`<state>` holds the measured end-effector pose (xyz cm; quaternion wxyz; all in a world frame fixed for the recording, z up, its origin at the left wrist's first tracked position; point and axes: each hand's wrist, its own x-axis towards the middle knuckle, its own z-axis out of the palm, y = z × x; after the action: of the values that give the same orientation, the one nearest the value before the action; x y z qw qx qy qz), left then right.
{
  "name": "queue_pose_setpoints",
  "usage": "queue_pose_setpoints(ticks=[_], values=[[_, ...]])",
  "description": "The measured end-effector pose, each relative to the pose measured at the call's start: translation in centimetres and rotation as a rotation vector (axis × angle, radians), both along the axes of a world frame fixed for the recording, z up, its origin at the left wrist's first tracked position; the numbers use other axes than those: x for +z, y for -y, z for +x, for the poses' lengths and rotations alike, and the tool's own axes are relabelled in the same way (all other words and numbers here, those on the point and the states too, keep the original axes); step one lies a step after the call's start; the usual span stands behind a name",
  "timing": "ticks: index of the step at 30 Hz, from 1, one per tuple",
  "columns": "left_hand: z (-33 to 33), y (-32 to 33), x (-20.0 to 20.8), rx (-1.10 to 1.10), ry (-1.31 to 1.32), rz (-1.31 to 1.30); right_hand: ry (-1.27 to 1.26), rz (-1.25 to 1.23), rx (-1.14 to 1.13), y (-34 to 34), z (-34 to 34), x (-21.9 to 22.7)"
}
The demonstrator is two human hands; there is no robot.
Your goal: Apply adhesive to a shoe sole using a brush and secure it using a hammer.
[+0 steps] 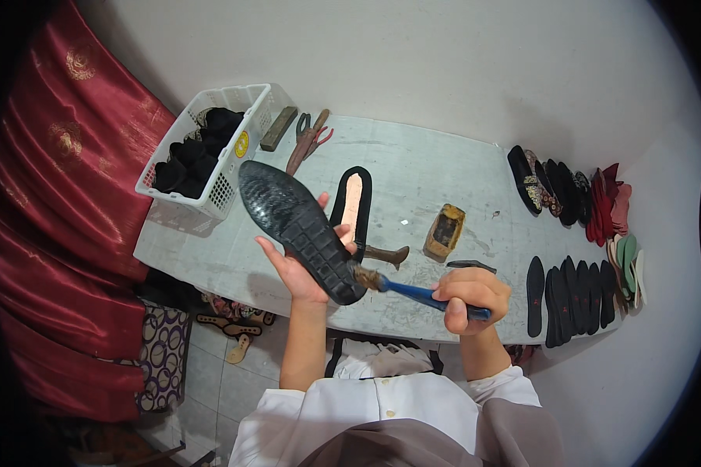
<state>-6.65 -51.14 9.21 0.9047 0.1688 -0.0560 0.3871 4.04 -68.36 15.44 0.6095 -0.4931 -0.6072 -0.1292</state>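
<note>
Since I'm going left to right, first up is a white plastic basket (224, 187) full of black pieces (199, 156), on the pale table (397, 159) next to a bar-shaped block (279, 129) and some pliers (319, 142). Next, the left hand (300, 278) has its fingers and thumb spread, propping up a black shoe sole (297, 222), tread up, above the table's near side. A pale-centred shoe piece (354, 204) lies behind it. The right hand (473, 297) has its fingers curled tight round the blue handle of a brush (413, 292), bristles at the heel edge; can't tell if they're pressing. Further right: a grubby yellow tub (445, 232), then black insoles (572, 296) and finished-looking flats (549, 180).

What could go wrong, imo: with that loose left-hand support, a hard push on the heel could tip the sole. If the brush is loaded, overshooting the edge could smear fingers or drip on the table.

Labels: round yellow sticker (242, 144) on the basket and tiny red marks on some insoles, too small to read. No brand I can make out.
</note>
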Motion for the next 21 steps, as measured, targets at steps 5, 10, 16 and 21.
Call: queue_pose_setpoints(ticks=[5, 10, 16, 21], values=[[0.5, 1.3, -0.8, -0.187, -0.080, 0.157, 0.209, 0.071, 0.009, -1.4, -0.5, 1.9], [0.6, 2.8, 0.4, -0.251, 0.039, 0.055, 0.506, 0.047, -0.013, -3.4, 0.0, 3.6], [0.2, 1.6, -0.4, -0.215, -0.091, 0.159, 0.633, -0.068, 0.097, -2.3, -0.3, 2.3], [0.1, 2.3, -1.6, -0.241, -0.171, 0.201, 0.397, -0.001, -0.063, -2.3, 0.3, 2.9]])
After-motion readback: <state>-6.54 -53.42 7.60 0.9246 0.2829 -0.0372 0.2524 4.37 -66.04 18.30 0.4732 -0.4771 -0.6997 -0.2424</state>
